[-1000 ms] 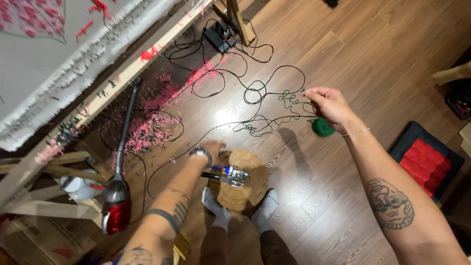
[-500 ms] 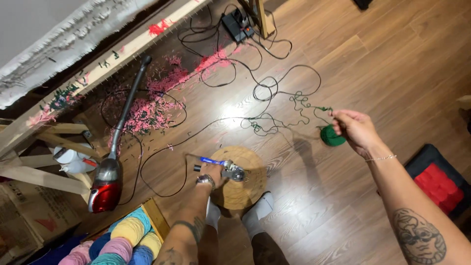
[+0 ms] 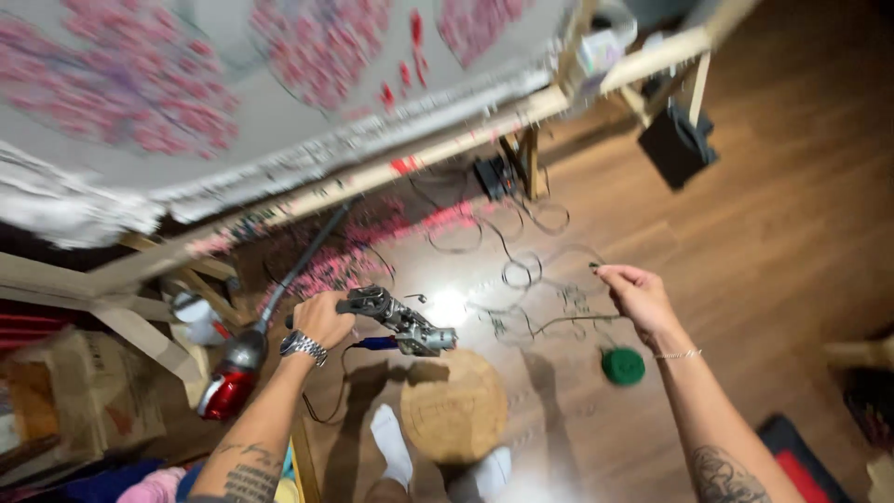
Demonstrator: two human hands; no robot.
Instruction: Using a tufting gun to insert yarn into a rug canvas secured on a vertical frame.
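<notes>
Landmark: a round wooden stool [image 3: 453,408] stands on the plank floor [image 3: 764,242] directly below the camera; every place here is told from it.
Feet: two white-socked feet [image 3: 391,445] rest at the stool's near edge, one to its left, one at its lower right.
Left hand: the left hand [image 3: 322,318], a metal watch [image 3: 302,346] on its wrist, is clenched around the grip of a tufting gun [image 3: 400,323], held just above and left of the stool, its muzzle pointing right over the stool's top.
Cord: a dark cord [image 3: 328,402] drops from the gun to the floor at the stool's left.
Right hand: the right hand [image 3: 637,296], up and to the right of the stool, pinches a thin strand of green yarn [image 3: 559,321] between its fingertips; a thin bracelet circles the wrist.
Yarn ball: a green yarn ball [image 3: 622,366] lies on the floor just right of the stool, beneath the right wrist.
Loose loops: tangled cable and yarn loops [image 3: 521,270] sprawl over the floor beyond the stool.
Vacuum: a red and silver stick vacuum [image 3: 233,373] leans well left of the stool.
Scraps: pink yarn scraps [image 3: 410,228] litter the floor farther back.
Frame: a wooden frame [image 3: 391,172] stretched with pale cloth bearing pink tufting [image 3: 140,102] fills the far upper left.
</notes>
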